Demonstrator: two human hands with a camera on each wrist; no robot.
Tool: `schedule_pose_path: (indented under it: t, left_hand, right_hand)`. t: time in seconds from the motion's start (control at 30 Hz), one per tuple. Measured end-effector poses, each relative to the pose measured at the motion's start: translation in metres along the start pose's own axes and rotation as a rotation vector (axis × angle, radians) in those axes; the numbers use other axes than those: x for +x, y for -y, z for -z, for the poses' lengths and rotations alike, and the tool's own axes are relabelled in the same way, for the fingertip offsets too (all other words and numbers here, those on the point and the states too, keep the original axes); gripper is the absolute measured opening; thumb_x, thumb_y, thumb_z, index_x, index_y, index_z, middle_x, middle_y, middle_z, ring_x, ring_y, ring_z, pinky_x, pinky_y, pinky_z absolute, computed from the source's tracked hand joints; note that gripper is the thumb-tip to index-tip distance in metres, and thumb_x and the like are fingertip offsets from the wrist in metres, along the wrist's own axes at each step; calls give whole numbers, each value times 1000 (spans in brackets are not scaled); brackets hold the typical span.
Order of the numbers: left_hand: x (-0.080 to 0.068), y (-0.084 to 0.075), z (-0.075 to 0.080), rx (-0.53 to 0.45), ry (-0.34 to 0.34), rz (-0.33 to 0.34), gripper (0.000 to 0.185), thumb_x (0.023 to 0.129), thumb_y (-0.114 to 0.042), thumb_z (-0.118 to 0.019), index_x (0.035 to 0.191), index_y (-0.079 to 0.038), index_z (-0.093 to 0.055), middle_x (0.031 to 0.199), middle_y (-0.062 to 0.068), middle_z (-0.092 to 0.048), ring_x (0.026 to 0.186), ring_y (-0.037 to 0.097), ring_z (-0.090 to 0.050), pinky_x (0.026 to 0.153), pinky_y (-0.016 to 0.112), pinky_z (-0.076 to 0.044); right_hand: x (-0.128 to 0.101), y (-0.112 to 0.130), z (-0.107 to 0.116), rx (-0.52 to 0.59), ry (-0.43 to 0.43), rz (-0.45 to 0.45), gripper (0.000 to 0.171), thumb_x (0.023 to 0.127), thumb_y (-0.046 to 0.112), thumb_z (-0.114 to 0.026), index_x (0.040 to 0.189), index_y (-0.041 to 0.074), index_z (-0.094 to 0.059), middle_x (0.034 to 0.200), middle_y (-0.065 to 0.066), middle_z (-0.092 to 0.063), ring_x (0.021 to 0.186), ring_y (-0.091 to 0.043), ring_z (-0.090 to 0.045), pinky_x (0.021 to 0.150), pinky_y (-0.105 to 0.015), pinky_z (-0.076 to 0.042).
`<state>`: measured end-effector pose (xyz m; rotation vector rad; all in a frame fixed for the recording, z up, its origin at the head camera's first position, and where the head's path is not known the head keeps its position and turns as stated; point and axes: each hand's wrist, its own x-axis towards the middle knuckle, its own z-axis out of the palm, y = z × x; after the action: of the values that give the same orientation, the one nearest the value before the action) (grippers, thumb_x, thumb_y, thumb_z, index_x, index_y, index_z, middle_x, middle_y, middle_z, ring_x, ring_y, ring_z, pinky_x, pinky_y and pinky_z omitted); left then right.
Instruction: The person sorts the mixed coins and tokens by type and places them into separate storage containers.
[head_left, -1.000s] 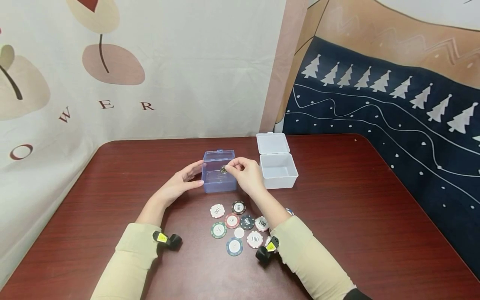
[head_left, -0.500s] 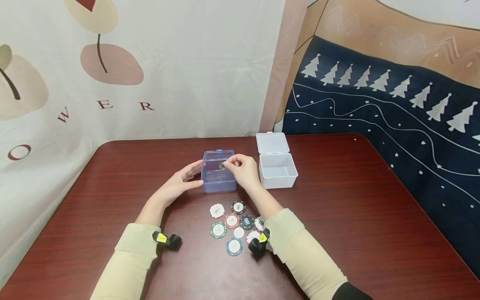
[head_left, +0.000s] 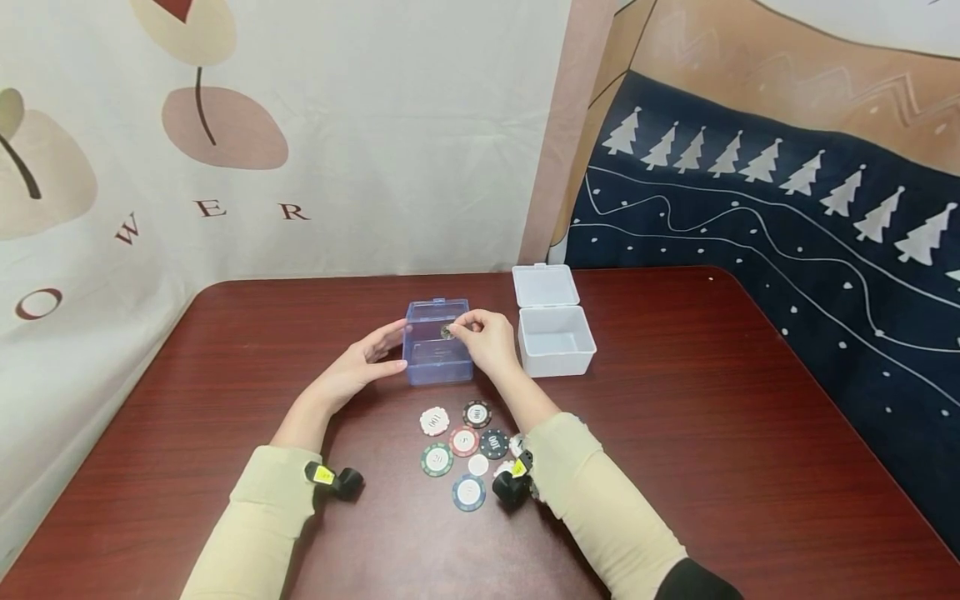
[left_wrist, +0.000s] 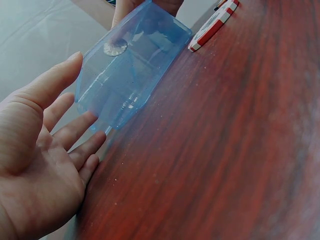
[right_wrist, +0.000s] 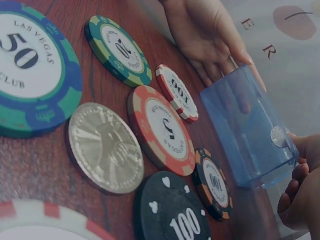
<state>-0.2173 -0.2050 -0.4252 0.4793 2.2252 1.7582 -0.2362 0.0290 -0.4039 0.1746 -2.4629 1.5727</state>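
Head overview, two close wrist views

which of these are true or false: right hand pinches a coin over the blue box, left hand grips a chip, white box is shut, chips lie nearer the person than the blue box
The right hand pinches a small silver coin over the blue box: true.
The left hand grips a chip: false, its straight fingers rest against the blue box's side.
The white box is shut: false, its lid stands open.
The chips lie nearer the person than the blue box: true.
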Motion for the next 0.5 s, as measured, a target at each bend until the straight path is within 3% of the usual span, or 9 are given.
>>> schedule_pose_path:
  t: [0.5]
  left_hand:
    - [0,-1,0,1,-1,11,68,92,-14,-65,151,-17,-30,150,11,-35,137,30,-28,109,54,-16]
  right_hand:
    - [-2,-5,-4,12,-3,-23,13,81,18,-78,76,8,-72,54,7,-37,53,-9,-35,53,-25,-29]
